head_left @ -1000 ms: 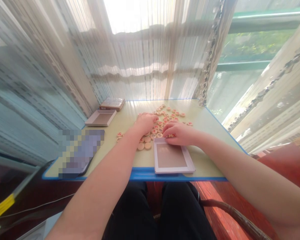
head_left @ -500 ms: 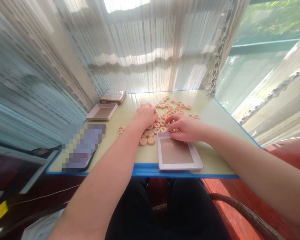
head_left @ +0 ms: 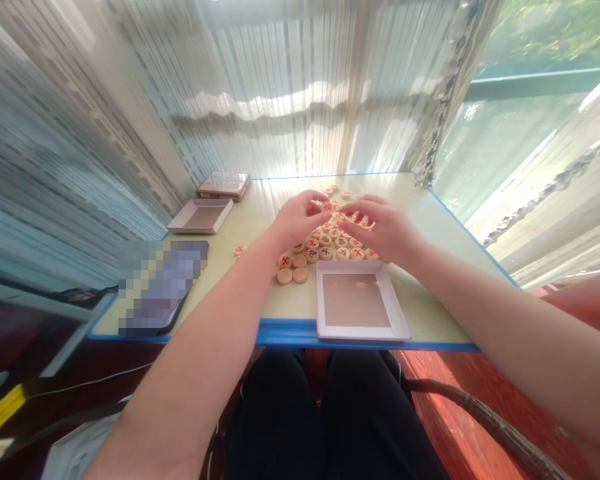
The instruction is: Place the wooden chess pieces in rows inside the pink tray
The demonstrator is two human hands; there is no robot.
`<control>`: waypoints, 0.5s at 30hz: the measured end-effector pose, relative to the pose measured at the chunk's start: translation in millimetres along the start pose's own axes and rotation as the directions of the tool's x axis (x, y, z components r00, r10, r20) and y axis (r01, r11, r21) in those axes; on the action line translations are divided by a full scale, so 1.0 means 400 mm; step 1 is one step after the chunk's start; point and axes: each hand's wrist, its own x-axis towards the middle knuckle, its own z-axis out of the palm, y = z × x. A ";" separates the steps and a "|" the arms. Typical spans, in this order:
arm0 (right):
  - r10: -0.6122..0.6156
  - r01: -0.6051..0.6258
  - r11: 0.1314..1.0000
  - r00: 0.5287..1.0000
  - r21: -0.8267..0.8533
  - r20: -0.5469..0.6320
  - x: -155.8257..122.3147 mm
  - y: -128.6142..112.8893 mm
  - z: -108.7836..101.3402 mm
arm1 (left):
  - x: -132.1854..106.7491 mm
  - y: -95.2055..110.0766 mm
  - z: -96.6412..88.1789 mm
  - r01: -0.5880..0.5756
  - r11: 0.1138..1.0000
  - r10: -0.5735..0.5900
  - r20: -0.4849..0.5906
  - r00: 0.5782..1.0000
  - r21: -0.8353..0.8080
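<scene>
- Our left hand (head_left: 304,217) hovers over the far part of the pieces (head_left: 325,253), thumb and forefinger curved and slightly parted. A red-marked piece shows at their tips; we cannot tell whether it is gripped.
- Our right hand (head_left: 386,225) faces it across a narrow gap, half open, fingers and thumb apart, with pieces visible between them and none seen in its hold.
- We have the pieces bunched mid-table, marked in red or black, with a few plain ones at the near left.
- One piece lies apart, left of our left forearm.
- Just below the bunch sits our white tray (head_left: 363,332), reaching over the table's (head_left: 280,307) blue near edge.
- At our far left are a second tray (head_left: 193,230), a box (head_left: 225,181) beyond it and a partly pixelated phone (head_left: 180,310).
</scene>
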 end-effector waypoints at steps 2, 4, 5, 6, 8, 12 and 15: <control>-0.008 0.008 1.000 1.000 -0.018 -0.021 0.000 0.003 -0.002 | -0.005 0.008 -0.005 0.047 0.995 -0.040 0.082 0.996 -0.092; -0.052 0.052 0.998 0.999 -0.030 -0.008 -0.001 -0.001 -0.004 | -0.008 0.013 -0.013 0.089 0.982 -0.065 0.143 0.988 -0.166; -0.072 0.072 0.997 0.997 -0.033 0.002 -0.002 -0.004 -0.005 | -0.009 0.014 -0.017 0.107 0.975 -0.076 0.161 0.984 -0.195; -0.088 0.089 0.995 0.996 -0.035 0.011 -0.003 -0.008 -0.007 | -0.011 0.014 -0.022 0.122 0.968 -0.085 0.173 0.981 -0.218; -0.109 0.110 0.993 0.994 -0.036 0.026 -0.003 -0.016 -0.009 | -0.014 0.014 -0.028 0.140 0.957 -0.091 0.196 0.976 -0.255; -0.122 0.122 0.992 0.992 0.016 0.008 -0.002 -0.021 -0.011 | -0.018 0.015 -0.032 0.135 0.948 -0.055 0.267 0.962 -0.289; -0.041 0.045 0.992 0.999 0.121 -0.032 0.000 -0.022 -0.013 | -0.021 0.017 -0.031 0.133 0.951 -0.046 0.295 0.954 -0.280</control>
